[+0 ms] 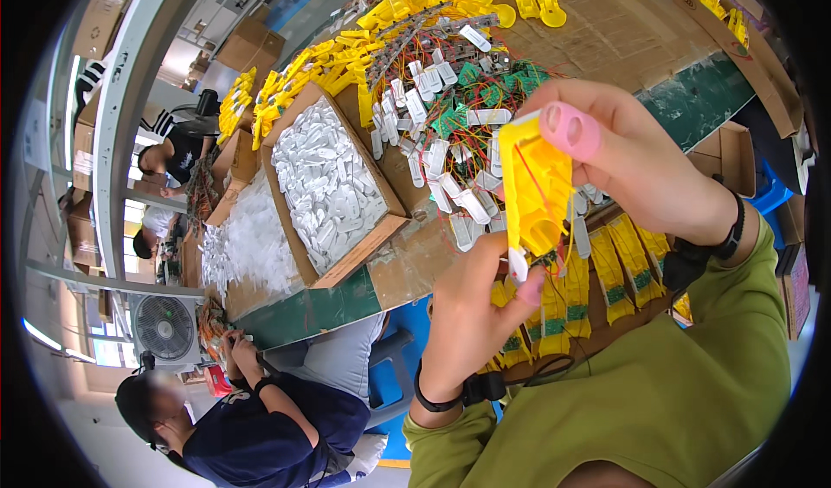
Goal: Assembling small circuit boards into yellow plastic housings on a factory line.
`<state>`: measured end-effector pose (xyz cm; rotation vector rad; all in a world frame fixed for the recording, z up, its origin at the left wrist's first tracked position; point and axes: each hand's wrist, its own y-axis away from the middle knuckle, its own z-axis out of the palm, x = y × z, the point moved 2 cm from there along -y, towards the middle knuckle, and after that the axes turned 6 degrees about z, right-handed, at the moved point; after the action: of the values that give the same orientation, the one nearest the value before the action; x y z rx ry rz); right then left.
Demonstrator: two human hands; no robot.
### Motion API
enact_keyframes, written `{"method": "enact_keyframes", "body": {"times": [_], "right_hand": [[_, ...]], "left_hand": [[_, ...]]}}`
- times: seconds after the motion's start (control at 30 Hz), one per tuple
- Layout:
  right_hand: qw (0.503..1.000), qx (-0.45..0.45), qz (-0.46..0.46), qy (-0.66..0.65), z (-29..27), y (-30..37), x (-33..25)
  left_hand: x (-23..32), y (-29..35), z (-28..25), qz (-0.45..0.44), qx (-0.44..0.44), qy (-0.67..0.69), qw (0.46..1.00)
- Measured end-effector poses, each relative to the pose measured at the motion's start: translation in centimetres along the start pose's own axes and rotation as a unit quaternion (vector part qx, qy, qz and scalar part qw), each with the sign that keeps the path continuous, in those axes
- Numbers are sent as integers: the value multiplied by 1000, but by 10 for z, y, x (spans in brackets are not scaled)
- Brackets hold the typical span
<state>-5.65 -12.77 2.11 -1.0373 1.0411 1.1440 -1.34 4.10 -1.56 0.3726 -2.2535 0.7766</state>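
Close in front of me I hold a yellow plastic housing point(532, 181), its hollow inside showing with a thin red wire in it. My right hand point(640, 163) grips its upper end, a pink finger cot on the thumb. At its lower end my left hand point(476, 315) pinches close to a small white part point(518, 265) and some thin wires. What else lies between those fingertips is hidden. Behind the housing is a heap of white plastic parts point(441, 181) with green circuit boards point(450, 123) and red and yellow wires.
A cardboard box point(394, 224) of small white pieces stands left of the heap. Yellow housings point(329, 68) pile up at the back. Below my hands, yellow housings with green boards point(610, 272) lie in a row. A seated co-worker point(268, 427) is at lower left.
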Motion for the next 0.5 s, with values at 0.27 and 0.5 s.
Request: {"method": "enact_keyframes", "body": {"times": [0.27, 0.5], "right_hand": [[998, -57, -11, -33, -2, -2, 6], [976, -103, -66, 182, 7, 16, 27]], "left_hand": [[-5, -2, -3, -2, 43, 62, 997], [-7, 0, 2, -17, 121, 133, 984]]}}
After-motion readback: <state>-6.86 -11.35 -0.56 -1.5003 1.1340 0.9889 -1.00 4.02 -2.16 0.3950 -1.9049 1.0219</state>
